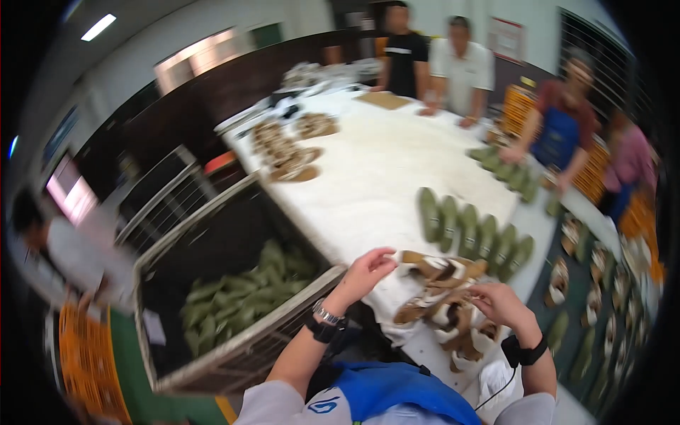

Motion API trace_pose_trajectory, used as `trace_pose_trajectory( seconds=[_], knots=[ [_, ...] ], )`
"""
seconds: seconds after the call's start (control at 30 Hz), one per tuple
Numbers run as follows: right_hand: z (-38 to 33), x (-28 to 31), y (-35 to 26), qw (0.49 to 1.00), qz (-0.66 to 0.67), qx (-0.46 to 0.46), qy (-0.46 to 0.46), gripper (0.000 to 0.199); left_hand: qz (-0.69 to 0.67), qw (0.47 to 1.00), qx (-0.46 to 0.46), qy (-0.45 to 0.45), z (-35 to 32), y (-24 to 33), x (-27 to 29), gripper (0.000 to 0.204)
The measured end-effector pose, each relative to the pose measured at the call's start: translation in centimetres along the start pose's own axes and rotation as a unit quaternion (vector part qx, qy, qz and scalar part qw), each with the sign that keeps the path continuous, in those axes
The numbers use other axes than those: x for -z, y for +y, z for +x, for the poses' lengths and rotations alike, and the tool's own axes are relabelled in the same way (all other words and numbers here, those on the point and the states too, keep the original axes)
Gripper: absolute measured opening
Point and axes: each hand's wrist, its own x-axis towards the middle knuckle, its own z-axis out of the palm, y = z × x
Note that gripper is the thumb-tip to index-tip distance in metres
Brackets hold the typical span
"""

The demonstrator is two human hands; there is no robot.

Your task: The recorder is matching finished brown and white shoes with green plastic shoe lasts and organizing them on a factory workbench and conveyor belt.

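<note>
My left hand (367, 271) pinches the end of a brown and white shoe upper (433, 269) at the near edge of a long white table (382, 177). My right hand (500, 304) rests on a pile of similar brown and white pieces (453, 322) just below it. Beyond the pile, a row of several green soles (473, 232) lies side by side on the table.
A wire cage cart (234, 312) filled with green soles stands to my left. More brown pieces (287, 152) lie at the far left of the table. Several people stand along the far and right sides, and another sits at the left. A dark belt (602, 304) on the right carries more pieces.
</note>
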Motion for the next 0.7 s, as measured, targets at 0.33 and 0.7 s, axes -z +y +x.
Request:
trace_pose_trajectory(
  seconds=[0.33,0.7],
  knots=[
    [-17.8,-3.9,0.8,0.941,0.04,-0.315,0.115,0.029,0.419,0.866,-0.201,-0.185,5.5,-10.0,-11.6,0.079],
    [-16.4,-11.6,1.4,0.903,0.071,-0.4,0.14,0.026,0.345,0.897,-0.209,-0.181,6.9,-14.3,-14.3,0.078]
  ],
)
